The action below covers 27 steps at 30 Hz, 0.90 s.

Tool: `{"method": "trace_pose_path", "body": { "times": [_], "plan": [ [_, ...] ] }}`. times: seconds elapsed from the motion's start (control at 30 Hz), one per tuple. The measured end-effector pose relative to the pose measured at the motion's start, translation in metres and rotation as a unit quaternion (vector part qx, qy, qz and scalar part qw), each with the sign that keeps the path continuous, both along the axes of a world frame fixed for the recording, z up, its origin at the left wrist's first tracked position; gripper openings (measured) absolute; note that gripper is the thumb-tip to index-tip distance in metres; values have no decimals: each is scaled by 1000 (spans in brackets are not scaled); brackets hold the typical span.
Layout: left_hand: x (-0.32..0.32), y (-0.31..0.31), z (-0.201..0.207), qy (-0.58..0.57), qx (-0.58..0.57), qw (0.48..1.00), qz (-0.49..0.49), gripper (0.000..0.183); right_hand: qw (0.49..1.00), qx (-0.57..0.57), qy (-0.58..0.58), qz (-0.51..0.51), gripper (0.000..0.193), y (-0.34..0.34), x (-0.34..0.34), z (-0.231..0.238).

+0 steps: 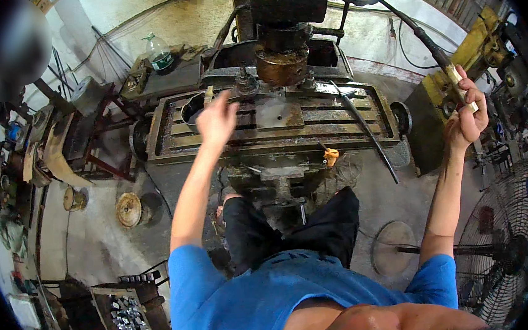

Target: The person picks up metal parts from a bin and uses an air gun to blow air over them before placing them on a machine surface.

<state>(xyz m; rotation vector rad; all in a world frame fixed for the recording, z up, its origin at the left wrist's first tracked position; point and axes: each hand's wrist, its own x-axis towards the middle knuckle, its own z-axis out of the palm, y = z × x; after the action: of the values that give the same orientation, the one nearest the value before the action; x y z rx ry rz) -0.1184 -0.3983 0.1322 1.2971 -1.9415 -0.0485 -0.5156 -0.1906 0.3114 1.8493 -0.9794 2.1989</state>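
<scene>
My right hand (pixel 468 118) is wrapped around the pale, worn grip of a long dark lever (pixel 422 36), which slopes down from the head of a milling machine (pixel 288 5). Over the left part of the slotted machine table (pixel 178 144), my left hand (pixel 216 122) hovers with its thumb and forefinger apart; its other fingers are partly hidden. Beside it are a dark round pot (pixel 191 110) and a short tan piece (pixel 209 93), perhaps a handle. A flat metal block (pixel 278 114) lies at mid-table, below the round brown spindle part (pixel 282 64).
A long dark bar (pixel 367 132) leans across the table's right side. An orange object (pixel 331 156) hangs at the front edge. A large fan (pixel 512 251) stands at right. At left are a round tin (pixel 129 210) and a box of metal pieces (pixel 134 327); a plastic bottle (pixel 159 52) stands behind.
</scene>
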Motion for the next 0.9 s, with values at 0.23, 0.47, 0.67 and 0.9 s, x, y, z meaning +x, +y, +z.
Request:
{"method": "trace_pose_path", "body": {
  "times": [0.23, 0.47, 0.67, 0.9],
  "plan": [
    [71, -3, -21, -305, 17, 950, 61, 59, 1000, -17, 2, 14, 15, -5, 6, 7],
    [95, 3, -8, -170, -84, 976, 104, 21, 1000, -17, -2, 11, 17, -4, 2, 11],
    [109, -4, -6, -188, 18, 974, 127, 18, 998, -29, 3, 47, 17, -7, -6, 9],
    [112, 0, 15, -148, 16, 984, 95, 17, 999, -29, 9, 35, 18, -7, -2, 11]
  ]
}}
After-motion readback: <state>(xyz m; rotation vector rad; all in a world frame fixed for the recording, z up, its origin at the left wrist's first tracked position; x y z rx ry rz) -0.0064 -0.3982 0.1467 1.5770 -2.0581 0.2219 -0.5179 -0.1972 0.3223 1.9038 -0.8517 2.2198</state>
